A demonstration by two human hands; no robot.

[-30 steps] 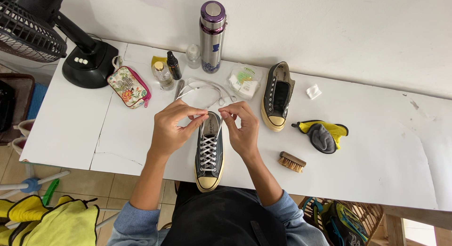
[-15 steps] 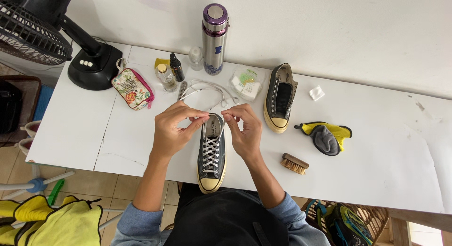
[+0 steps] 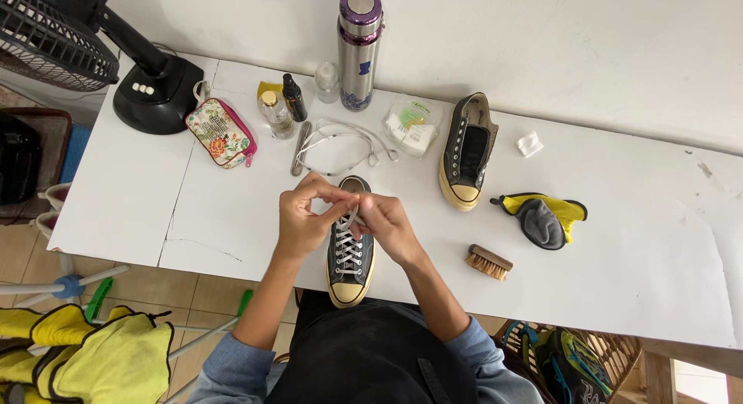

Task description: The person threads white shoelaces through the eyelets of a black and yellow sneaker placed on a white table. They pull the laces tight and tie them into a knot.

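Note:
A dark grey sneaker (image 3: 350, 266) with white laces and a cream toe cap lies on the white table (image 3: 619, 249), toe pointing at me. My left hand (image 3: 303, 216) and my right hand (image 3: 387, 224) meet over its upper eyelets, each pinching a white lace end (image 3: 352, 217). A second matching sneaker (image 3: 467, 150) without laces lies to the upper right. A loose white lace (image 3: 340, 139) curls on the table just beyond my hands.
A steel flask (image 3: 358, 48), small bottles (image 3: 285, 106), a floral pouch (image 3: 220, 133) and a black fan base (image 3: 155, 90) stand at the back. A wooden brush (image 3: 487, 261) and a yellow-grey cloth (image 3: 542, 217) lie to the right. Yellow cloths (image 3: 101, 357) hang below left.
My hands have drawn closer together and lower onto the sneaker's top eyelets. The camera view has shifted slightly.

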